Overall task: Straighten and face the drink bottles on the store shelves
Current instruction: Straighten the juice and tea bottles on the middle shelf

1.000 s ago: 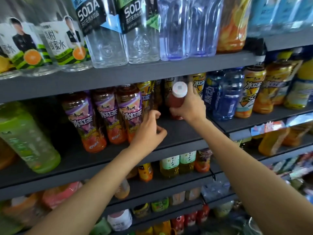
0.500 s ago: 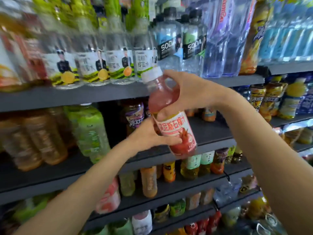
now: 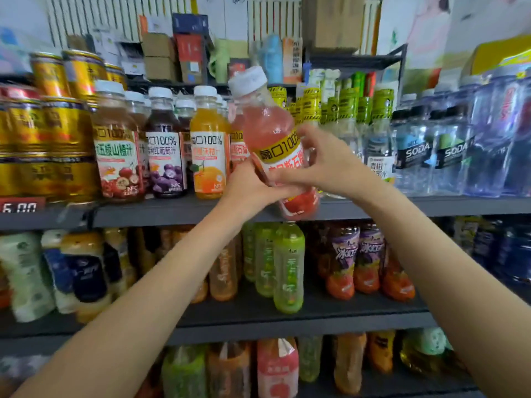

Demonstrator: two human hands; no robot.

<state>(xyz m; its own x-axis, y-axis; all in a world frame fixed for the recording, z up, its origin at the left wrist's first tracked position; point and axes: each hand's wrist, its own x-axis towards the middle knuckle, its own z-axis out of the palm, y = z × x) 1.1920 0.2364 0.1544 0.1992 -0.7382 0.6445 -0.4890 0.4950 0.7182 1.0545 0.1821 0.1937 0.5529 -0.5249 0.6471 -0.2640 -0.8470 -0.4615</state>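
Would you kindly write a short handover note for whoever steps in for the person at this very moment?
Left hand: grips the pink juice bottle low on its label.
Right hand: fingers curled round the same bottle's right side.
Bottle: tilted, cap leaning left, held in front of the upper shelf, beside the orange juice bottle.
Done: juice row to its left stands upright, labels forward.
Left: set this bottle upright, label out, probably at the row's right end.

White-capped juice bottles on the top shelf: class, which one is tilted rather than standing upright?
The pink juice bottle, held in both hands in front of the shelf; the others stand upright on it.
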